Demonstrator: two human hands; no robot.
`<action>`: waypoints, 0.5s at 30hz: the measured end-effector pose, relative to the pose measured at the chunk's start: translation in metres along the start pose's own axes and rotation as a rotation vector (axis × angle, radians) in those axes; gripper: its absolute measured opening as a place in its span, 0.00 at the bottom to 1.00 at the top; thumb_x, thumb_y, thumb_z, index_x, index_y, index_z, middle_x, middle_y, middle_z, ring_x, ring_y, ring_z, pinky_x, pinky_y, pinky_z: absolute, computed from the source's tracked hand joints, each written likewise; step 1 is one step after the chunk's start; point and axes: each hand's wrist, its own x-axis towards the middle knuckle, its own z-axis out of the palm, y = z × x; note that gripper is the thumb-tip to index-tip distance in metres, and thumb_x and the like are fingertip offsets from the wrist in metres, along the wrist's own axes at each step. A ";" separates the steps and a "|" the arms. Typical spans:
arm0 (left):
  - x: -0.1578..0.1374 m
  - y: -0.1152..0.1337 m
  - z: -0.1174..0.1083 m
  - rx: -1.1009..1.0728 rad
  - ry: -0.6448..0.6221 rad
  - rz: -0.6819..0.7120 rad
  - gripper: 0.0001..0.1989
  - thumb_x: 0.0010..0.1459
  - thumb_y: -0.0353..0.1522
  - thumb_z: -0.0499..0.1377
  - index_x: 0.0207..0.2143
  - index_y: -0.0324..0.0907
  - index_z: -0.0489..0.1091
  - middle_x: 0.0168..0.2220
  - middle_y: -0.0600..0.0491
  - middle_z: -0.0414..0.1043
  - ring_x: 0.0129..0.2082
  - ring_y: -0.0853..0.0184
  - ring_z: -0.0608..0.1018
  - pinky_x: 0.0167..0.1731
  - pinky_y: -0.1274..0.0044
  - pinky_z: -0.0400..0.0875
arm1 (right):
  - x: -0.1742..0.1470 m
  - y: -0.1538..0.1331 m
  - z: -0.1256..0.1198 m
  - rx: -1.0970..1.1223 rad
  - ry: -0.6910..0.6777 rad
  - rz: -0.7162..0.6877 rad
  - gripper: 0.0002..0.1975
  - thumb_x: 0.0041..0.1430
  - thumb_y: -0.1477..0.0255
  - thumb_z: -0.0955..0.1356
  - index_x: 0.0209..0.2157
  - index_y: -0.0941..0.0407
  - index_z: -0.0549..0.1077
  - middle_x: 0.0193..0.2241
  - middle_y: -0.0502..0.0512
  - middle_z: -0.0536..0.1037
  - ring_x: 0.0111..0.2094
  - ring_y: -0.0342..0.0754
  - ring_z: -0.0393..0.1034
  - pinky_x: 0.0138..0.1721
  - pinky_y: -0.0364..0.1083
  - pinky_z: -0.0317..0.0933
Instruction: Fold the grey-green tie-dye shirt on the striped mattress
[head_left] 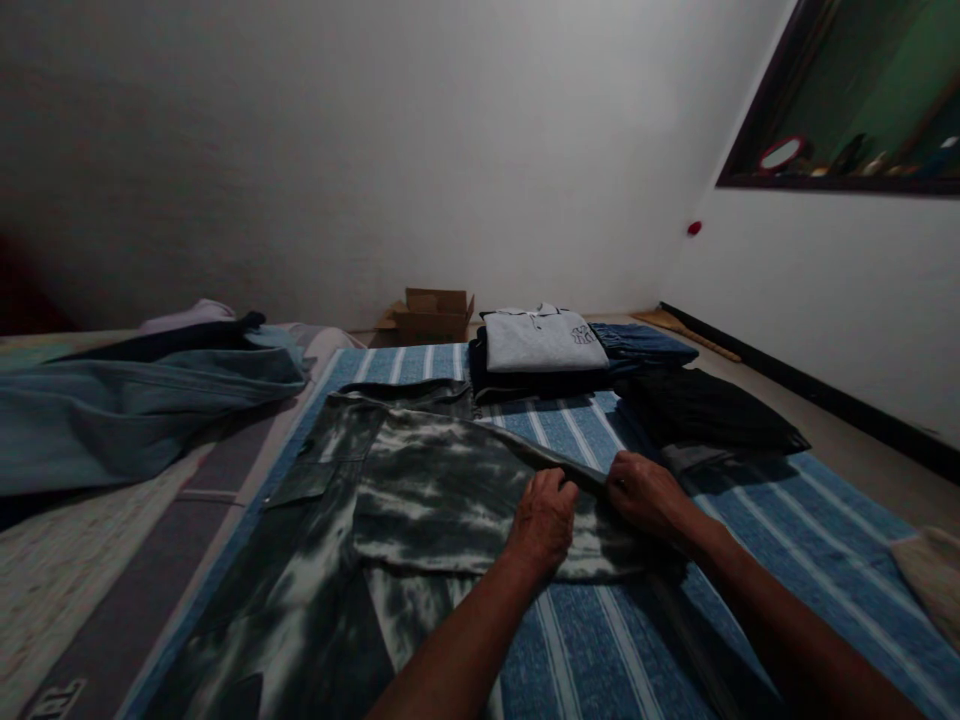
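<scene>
A dark green and white tie-dye garment lies spread flat on a blue striped sheet. My left hand rests with curled fingers on the garment's right edge, pinching the fabric. My right hand is right beside it, gripping the same edge where a fold of cloth rises between the two hands.
A folded stack topped by a grey polo shirt sits at the sheet's far end, with dark folded clothes to its right. Blue jeans lie heaped at the left. A cardboard box stands by the wall.
</scene>
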 end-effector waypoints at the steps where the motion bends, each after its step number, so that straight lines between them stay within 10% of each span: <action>1: 0.000 0.000 0.000 -0.037 0.002 -0.001 0.07 0.59 0.25 0.53 0.39 0.44 0.67 0.48 0.50 0.65 0.49 0.63 0.67 0.50 0.69 0.64 | 0.004 -0.002 0.000 0.009 -0.009 0.013 0.12 0.57 0.73 0.61 0.29 0.58 0.76 0.33 0.58 0.76 0.35 0.46 0.69 0.33 0.42 0.54; 15: -0.003 -0.002 0.001 -0.097 0.005 -0.019 0.13 0.58 0.24 0.51 0.45 0.44 0.64 0.56 0.49 0.62 0.57 0.62 0.63 0.59 0.66 0.57 | 0.056 -0.032 0.000 -0.095 -0.198 0.037 0.14 0.55 0.74 0.63 0.36 0.58 0.79 0.36 0.65 0.80 0.40 0.53 0.74 0.34 0.43 0.59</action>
